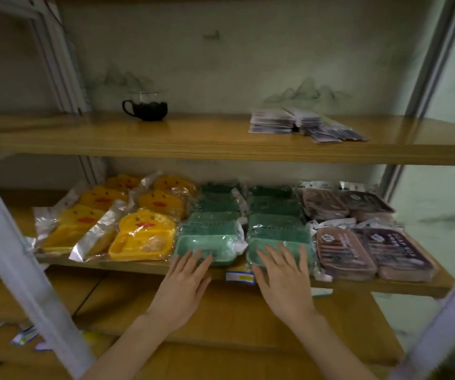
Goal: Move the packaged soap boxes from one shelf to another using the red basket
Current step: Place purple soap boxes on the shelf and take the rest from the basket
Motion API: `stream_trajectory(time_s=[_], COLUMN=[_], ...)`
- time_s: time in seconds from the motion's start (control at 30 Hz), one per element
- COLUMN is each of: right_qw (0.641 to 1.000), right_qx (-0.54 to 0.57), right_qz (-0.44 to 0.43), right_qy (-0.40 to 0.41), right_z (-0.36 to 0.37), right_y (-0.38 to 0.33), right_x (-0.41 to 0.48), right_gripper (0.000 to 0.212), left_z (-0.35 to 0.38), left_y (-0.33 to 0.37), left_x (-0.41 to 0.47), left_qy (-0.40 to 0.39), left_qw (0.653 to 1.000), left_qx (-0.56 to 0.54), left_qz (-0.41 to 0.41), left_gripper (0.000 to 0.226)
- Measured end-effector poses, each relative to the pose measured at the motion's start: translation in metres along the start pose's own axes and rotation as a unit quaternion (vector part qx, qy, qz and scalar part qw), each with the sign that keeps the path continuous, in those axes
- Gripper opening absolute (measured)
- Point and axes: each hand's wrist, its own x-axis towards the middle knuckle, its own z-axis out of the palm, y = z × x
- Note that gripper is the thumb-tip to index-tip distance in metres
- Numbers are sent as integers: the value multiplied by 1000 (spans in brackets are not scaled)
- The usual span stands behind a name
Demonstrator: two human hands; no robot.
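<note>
Post [15, 242]: pale metal upright, slants across the left side, blurred; hides the shelf ends behind it.
Scraps [26, 334]: small paper bits low left, too blurred to read.
Ducks [142, 234]: yellow plastic soap boxes, duck-face shape w/ red beaks, each in a crinkly clear bag. Two rows front to back, left end of mid shelf [412, 287]; rear ones half covered by those in front.
Cup [146, 106]: dark, round, handle to the left, stands on top shelf [193, 144]; contents unclear.
Shelves: smooth wood-grain boards.
L hand [185, 283]: flat, fingers straight & spread, tips on the front rim of L green box [207, 242]; grasps nothing.
L green box: rounded rectangle, matte green plastic under clear film, front of a row overlapped like tiles, centre of mid shelf; rear boxes dark, hard to count.
Tag [240, 277]: white/blue/yellow label on the shelf edge btwn the hands; text unreadable.
R hand [284, 281]: same flat pose, fingers apart, tips on R green box [278, 239]; nothing clasped.
R green box: same make, front of the 2nd green row, just beside the 1st.
Packs [303, 123]: flat pale/purple packets, stacked & fanned, top shelf right; print blurred.
Pink box [344, 253]: oblong, rounded, ribbed face, in film, right of the green rows.
Purple box [396, 250]: same shape, white lettering not legible; touches pink box. More of both behind, part hidden.
R post [440, 333]: pale upright, cut off at the frame edge.
</note>
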Motion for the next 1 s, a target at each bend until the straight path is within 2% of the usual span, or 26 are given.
stream_trajectory(time_s=[0.1, 0.17, 0.37, 0.43, 0.53, 0.57, 0.67, 0.7, 0.83, 0.9, 1.0], right_qw=[999, 999, 998, 998, 998, 998, 995, 995, 991, 983, 974], right_qx=[2, 14, 30, 48, 65, 58, 55, 65, 125, 171, 202], right_qz=[47, 44, 39, 35, 23, 23, 27, 30, 21, -21, -105], right_qy=[-15, -12, 30, 24, 1, -20, -77, -72, 36, 55, 13], right_z=[15, 24, 30, 31, 29, 25, 11, 9, 1, -4, -9], right_y=[-5, -5, -6, -7, -4, -4, -6, -7, -25, -46, -94], right_x=[-1, -3, 5, 9, 13, 14, 15, 15, 24, 29, 30], right_gripper=[78, 82, 75, 83, 101, 98, 51, 44, 35, 32, 32], left_z=[6, 10, 11, 12, 13, 9, 2, -1, -12, -13, -19], left_y=[-11, -16, -26, -27, -29, -28, -30, -32, -56, -77, -118], left_x=[4, 7, 14, 15, 16, 16, 16, 13, -4, -15, -28], left_qy=[-17, -19, -35, -48, -22, -29, 8, 32, 139, 184, 218], left_qw=[999, 999, 997, 996, 995, 994, 986, 983, 973, 969, 964], left_qx=[-15, -9, -28, -34, -39, -44, -117, -139, -170, -159, -143], left_qz=[26, 41, 58, 65, 86, 92, 115, 112, 71, 33, -46], left_gripper=[64, 64, 62, 60, 51, 55, 81, 79, 38, 35, 37])
